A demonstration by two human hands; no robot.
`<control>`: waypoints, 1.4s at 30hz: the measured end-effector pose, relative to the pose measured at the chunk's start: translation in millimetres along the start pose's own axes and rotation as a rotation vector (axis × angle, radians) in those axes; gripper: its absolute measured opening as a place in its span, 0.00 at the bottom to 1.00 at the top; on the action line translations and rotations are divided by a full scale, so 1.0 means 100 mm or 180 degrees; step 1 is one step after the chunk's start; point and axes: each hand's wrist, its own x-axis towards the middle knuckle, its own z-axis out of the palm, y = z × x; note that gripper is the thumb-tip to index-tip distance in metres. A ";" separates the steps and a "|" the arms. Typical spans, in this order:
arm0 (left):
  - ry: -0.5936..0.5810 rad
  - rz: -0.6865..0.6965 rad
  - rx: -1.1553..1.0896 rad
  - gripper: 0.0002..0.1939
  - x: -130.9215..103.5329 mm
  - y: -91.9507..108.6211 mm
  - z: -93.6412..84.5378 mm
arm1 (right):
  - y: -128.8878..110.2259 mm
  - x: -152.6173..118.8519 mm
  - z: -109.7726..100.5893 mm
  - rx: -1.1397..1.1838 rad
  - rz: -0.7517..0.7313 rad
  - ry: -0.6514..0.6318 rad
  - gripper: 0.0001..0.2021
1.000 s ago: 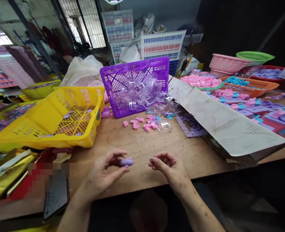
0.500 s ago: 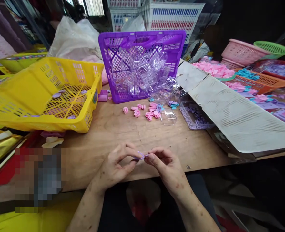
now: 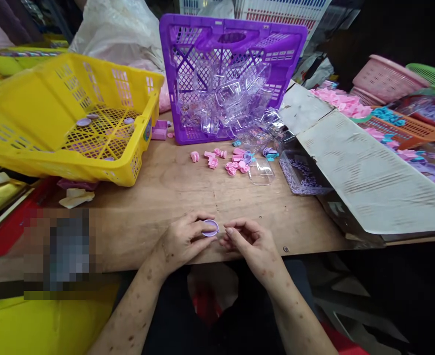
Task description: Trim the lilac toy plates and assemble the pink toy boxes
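Observation:
A small round lilac plastic piece (image 3: 210, 228) with a raised rim lies in the fingers of my left hand (image 3: 187, 237), held low at the table's front part. A tiny nub shows on its right edge. Just to the right, apart from the piece, is my right hand (image 3: 252, 242), thumb and forefinger brought together; anything between them is too small to make out. Beyond the hands lie several small pink plastic parts (image 3: 232, 169), a clear plastic cover (image 3: 261, 171) and a blue-and-purple part (image 3: 270, 154).
At left stands a yellow basket (image 3: 128, 167) with a few lilac discs inside. A purple basket (image 3: 167, 64) on its side holds clear plastic shells. On the right are a tray of tiny purple pieces (image 3: 302, 172), a slanted white board (image 3: 372, 172) and colander-like baskets (image 3: 387, 79).
The lilac piece has tipped so its round face shows upward, lower on the table side. My right hand has come slightly away from it. The camera view has tilted down.

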 end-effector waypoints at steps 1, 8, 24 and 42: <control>-0.0020 0.0014 -0.0008 0.08 0.00 -0.01 0.01 | 0.00 0.00 -0.02 0.0033 0.0126 -0.0140 0.24; -0.0041 -0.0115 0.0084 0.11 -0.04 -0.08 0.06 | 0.05 0.07 -0.06 0.0033 0.0061 0.0086 0.25; -0.0432 0.0160 -0.0040 0.13 -0.04 -0.03 0.06 | 0.09 0.11 0.02 -0.0380 -0.0026 0.0281 0.23; -0.0179 0.0153 0.0199 0.11 -0.07 -0.01 0.12 | 0.10 0.10 0.03 -0.0374 0.0174 0.0268 0.27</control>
